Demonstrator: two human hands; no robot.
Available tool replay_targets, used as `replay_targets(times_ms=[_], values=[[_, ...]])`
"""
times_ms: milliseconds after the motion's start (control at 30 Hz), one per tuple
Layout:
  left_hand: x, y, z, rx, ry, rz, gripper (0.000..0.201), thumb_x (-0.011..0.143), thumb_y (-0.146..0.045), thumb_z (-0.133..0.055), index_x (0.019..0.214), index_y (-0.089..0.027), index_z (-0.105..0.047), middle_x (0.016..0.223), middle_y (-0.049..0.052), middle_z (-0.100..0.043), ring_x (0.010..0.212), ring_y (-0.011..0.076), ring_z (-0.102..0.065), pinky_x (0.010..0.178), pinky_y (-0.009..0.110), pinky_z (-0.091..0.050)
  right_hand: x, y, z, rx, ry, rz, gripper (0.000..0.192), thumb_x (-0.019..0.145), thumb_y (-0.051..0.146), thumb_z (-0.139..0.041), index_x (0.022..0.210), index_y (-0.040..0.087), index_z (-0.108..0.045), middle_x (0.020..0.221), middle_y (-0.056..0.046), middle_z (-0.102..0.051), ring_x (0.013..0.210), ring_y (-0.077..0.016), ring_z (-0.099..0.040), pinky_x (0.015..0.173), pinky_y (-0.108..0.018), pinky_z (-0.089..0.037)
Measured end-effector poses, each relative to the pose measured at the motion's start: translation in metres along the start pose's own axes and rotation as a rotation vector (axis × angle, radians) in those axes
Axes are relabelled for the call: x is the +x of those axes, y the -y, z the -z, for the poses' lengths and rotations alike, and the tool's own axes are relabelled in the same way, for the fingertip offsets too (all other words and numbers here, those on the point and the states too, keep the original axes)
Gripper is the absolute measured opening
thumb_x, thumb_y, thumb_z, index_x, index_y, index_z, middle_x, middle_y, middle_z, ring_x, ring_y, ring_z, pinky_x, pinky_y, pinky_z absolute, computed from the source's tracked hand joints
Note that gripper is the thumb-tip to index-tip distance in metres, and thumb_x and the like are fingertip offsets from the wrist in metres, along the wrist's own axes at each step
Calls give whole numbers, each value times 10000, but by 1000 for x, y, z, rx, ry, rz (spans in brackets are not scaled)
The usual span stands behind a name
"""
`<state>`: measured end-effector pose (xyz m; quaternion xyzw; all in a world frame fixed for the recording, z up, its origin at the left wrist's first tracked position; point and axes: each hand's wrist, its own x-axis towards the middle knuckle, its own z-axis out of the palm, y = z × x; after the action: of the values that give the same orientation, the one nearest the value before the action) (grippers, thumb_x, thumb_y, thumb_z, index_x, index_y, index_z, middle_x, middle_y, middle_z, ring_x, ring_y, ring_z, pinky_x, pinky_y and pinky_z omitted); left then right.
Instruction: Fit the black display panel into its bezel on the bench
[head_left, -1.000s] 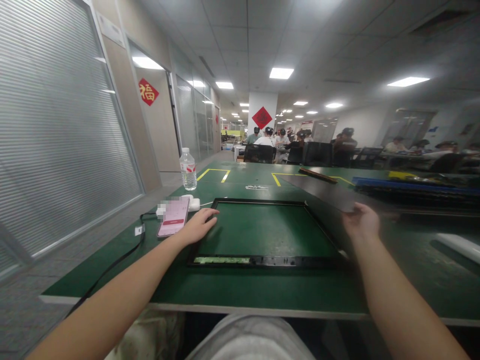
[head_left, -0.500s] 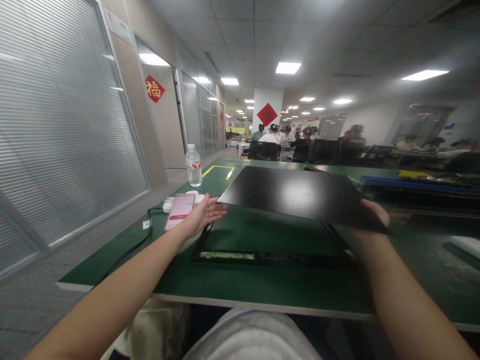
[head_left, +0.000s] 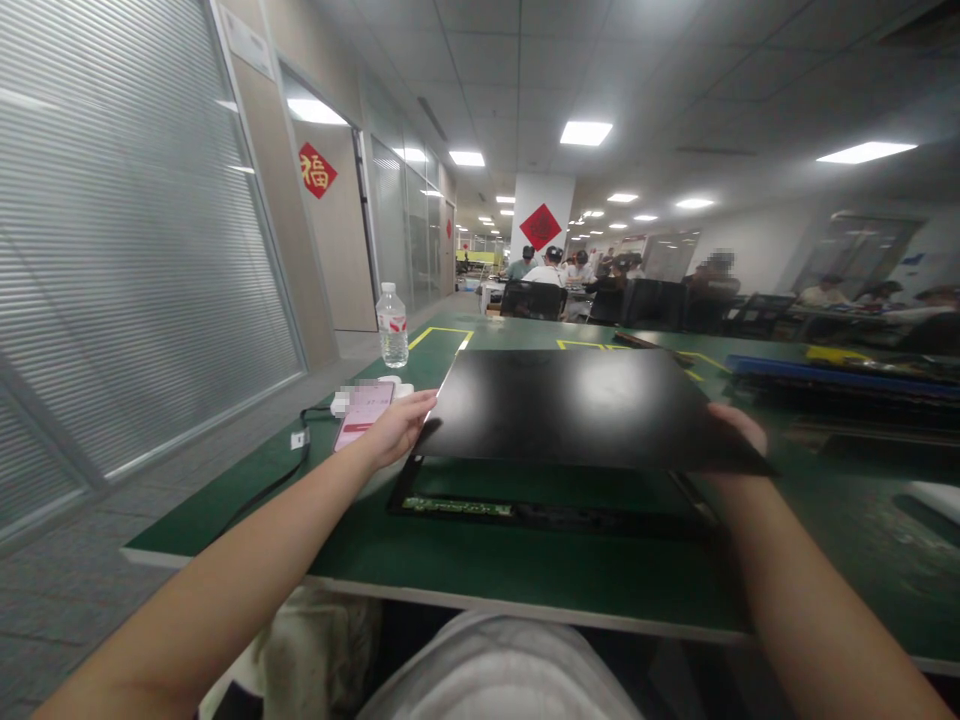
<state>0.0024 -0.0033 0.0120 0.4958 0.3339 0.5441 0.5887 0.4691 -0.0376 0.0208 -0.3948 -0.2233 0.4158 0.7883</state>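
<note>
A large flat black panel hangs level a little above a black rectangular frame that lies on the green table. My left hand grips the panel's left edge. My right hand grips its right edge, mostly hidden under the panel. The frame's near bar carries a strip of green circuit board. The panel covers most of the frame from view.
A phone with a pink screen and a white charger with a black cable lie left of the frame. A water bottle stands further back. Blue and black flat stock lies at right. Several people sit at far desks.
My right hand has brought the black panel from the right over the frame. My left hand lifted off the frame's corner and took the panel's left edge. The panel now sits lower and level.
</note>
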Motion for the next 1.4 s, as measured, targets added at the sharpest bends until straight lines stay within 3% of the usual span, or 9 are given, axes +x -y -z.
replay_targets(times_ms=[133,333,533,733,933,1133,1400], values=[[-1,-3,2,62,-36,20,415,645,-275,-833,1023,-125,-752,951,104,-776,799,224,-714,658,285,-525,-5,1,-5,-157,-62,-100,91,729,101,-593,728,183,-631,651,-12,-681,580,-168,-646,626,-296,-582],[4,-10,10,-16,-143,-51,398,585,-264,-826,958,-134,-784,920,80,-784,723,195,-696,592,256,-505,-13,-5,-8,-401,172,-384,121,744,187,-575,830,183,-660,676,-61,-703,638,-238,-682,601,-352,-568],[6,-17,14,-23,-163,-113,380,552,-268,-810,907,-136,-774,859,68,-770,715,198,-676,600,260,-485,-7,-20,-1,-518,319,-660,148,802,212,-534,838,146,-661,687,-90,-705,615,-233,-680,617,-361,-568],[5,-20,15,-3,-201,-115,434,546,-260,-797,956,-128,-744,775,44,-745,656,192,-661,596,271,-492,0,-20,2,-537,297,-484,132,792,107,-536,856,116,-651,699,-80,-694,588,-160,-664,590,-253,-555],[5,-18,16,-29,-233,-129,412,555,-222,-796,951,-120,-749,810,33,-757,675,165,-667,602,242,-500,-3,-14,0,-670,158,-382,252,833,161,-547,1064,100,-629,766,-154,-726,633,-211,-706,570,-292,-573],[0,-18,8,50,-198,-111,371,561,-221,-798,912,-136,-712,820,43,-752,686,189,-684,619,272,-518,-8,-8,-3,-803,59,-332,222,813,198,-613,1016,124,-663,694,-136,-730,555,-184,-677,463,-221,-491],[-5,-13,1,130,-110,-24,493,545,-207,-843,978,-148,-615,892,40,-750,673,170,-686,611,270,-512,-4,-9,-2,-933,-28,-241,157,745,168,-617,880,135,-688,604,-112,-711,377,-96,-440,334,-177,-284]])
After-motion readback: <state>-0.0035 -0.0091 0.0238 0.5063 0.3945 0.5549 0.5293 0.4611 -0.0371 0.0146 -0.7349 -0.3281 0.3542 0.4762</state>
